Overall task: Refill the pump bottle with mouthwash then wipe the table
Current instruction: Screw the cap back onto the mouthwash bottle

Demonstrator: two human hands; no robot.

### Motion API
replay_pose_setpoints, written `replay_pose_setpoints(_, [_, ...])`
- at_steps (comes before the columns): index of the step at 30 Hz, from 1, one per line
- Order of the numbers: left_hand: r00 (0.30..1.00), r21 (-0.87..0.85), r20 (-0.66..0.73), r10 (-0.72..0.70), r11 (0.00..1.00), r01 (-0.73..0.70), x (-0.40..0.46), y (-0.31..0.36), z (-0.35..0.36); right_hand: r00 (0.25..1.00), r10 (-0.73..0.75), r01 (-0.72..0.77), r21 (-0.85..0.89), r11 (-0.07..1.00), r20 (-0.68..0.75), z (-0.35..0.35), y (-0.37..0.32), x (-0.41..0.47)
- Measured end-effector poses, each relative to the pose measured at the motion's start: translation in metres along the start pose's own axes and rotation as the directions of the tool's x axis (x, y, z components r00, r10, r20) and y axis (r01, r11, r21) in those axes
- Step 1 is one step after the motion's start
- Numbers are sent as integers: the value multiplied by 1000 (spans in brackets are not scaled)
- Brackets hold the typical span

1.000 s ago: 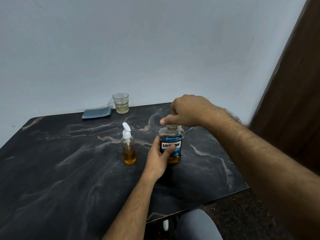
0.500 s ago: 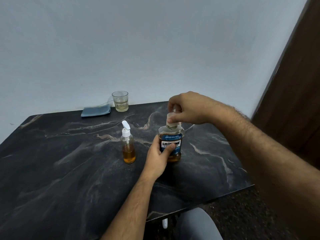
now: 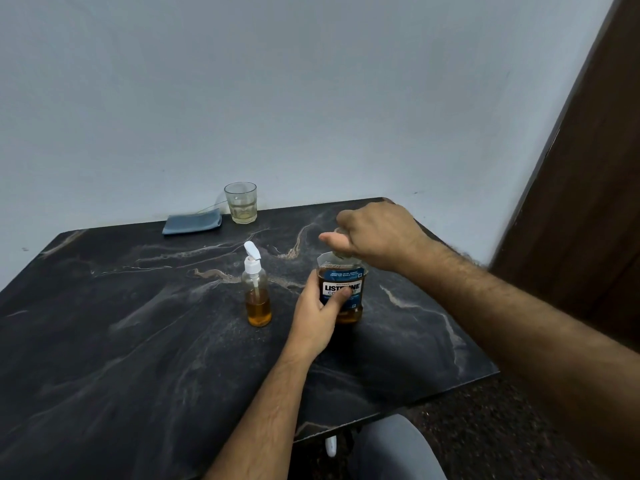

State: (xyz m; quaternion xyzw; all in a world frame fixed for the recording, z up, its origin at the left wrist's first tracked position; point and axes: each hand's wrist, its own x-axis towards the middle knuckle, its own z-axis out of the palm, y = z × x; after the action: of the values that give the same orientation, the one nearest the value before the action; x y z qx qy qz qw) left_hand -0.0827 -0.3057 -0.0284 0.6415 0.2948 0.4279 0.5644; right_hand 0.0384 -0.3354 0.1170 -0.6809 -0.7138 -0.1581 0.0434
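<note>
Nearest the viewer, the left hand (image 3: pixel 320 308) wraps the body of the mouthwash bottle (image 3: pixel 342 293), thumb across the label, steadying it upright on the dark marbled counter (image 3: pixel 138 358) at about 3 o'clock from the pump bottle (image 3: pixel 256 291), just beside it but not touching. Above, the right hand (image 3: pixel 375 233) has its fingers curled over the bottle's neck, pinching what looks like a clear cap (image 3: pixel 341 252); whether that cap is seated or already loose cannot be told. The step in hand appears to be uncapping the mouthwash, with pouring not yet begun. The pump bottle, roughly a third full of amber liquid, has its white pump head on, so the next move likely calls for setting the cap aside and unscrewing that pump. The label reads "LISTERINE" in bold; the smaller lines are too fine to read. Farther back, at 12 o'clock against the wall, stand a glass (image 3: pixel 241 207) holding a little pale liquid and, at its 9 o'clock, a folded blue cloth (image 3: pixel 192 222).
</note>
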Motion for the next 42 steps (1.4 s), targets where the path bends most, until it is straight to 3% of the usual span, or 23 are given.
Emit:
replay_pose_setpoints(3, [1000,-7,14,-5,1000,6,1,0,-1,999,-30,30,-17,999,38,-6,5,4])
replay_pose_setpoints(7, [1000,3,11,4,1000,-4,1,-2,-2,975,-168,147,141,979,144,-14,16,7])
replay_pose_setpoints(10, [1000,18,16,-1,1000,1,1,-3,-2,975,-203,184,196,963,86,-7,15,7])
replay_pose_setpoints(19, [999,77,-40,1,997,2,1,-2,0,997,-24,25,16,1000,-71,8,-1,11])
replay_pose_setpoints(23, [999,93,-42,-1,996,5,0,-2,0,996,25,-20,65,998,-85,9,-5,5])
replay_pose_setpoints(26, [1000,93,-14,-23,995,24,-1,-1,-3,996,48,-31,228,973,-69,15,0,-7])
replay_pose_setpoints(30, [997,116,41,-59,992,54,0,3,-9,966,234,-116,632,766,-107,46,16,-38])
replay_pose_setpoints(32, [994,166,57,-93,983,82,3,3,-12,932,360,-169,825,540,-45,67,19,-55])
replay_pose_setpoints(34, [994,177,57,-90,981,79,1,3,-16,906,408,-238,930,280,109,88,15,-67])
replay_pose_setpoints(36, [997,123,4,-82,989,81,-4,1,-18,903,372,-284,948,143,214,106,11,-75])
replay_pose_setpoints(38, [995,117,-94,-38,992,49,-10,0,-17,926,311,-268,953,142,214,117,6,-78])
replay_pose_setpoints(42, [972,176,-232,34,984,7,-19,3,-11,935,320,-267,899,346,154,126,1,-77])
